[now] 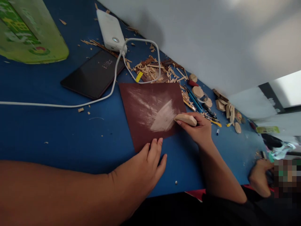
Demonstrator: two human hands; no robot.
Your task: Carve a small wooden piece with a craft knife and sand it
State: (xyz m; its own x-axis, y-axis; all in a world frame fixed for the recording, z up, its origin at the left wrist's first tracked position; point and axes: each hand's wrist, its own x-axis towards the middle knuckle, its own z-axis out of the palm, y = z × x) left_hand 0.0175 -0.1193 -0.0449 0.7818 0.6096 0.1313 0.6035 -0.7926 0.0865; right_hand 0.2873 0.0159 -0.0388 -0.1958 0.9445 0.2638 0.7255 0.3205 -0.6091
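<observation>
While the right hand pinches a small wood piece against the right edge of the sandpaper sheet at frame centre, the left hand lies flat and spread, fingertips pressing the sheet's lower edge onto the blue table. Pale dust streak on the sheet beside the piece. Piece looks light, stiff, smooth-rounded; likely slips easily, best gripped by its long sides near the back end. Sheet is thin, floppy, needs holding down. Upper frame: power bank, white cable, dark phone, wood shavings. Right: wood offcuts. Another person's hand at lower right.
</observation>
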